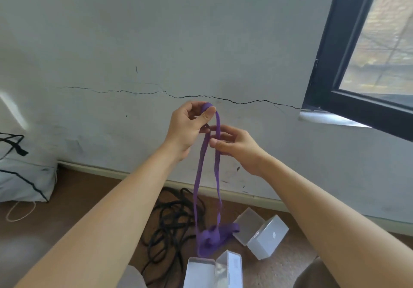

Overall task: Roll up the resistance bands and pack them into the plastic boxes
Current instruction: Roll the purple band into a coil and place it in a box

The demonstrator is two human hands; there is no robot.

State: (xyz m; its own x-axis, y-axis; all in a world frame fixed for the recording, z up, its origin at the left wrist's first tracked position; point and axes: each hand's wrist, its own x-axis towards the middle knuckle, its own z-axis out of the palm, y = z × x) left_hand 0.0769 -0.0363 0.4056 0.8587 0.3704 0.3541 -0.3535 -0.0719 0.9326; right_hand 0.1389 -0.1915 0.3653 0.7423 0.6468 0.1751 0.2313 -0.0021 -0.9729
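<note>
step: starting the roll of the purple band [196, 182]
left hand [190, 124]: pinches band's top fold
right hand [232, 144]: pinches strands just below
next: wind the hanging length, judged

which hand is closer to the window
Right. The right hand holds the strands of the purple band on the side toward the window; the left hand pinches the band's top, farther left of the window.

I seem to be in a lived-in home room: cracked painted wall [156, 42], black-framed window [333, 53] far right, skirting board [89, 169], brown carpet floor [78, 194], pillow [22, 171] left.
</note>
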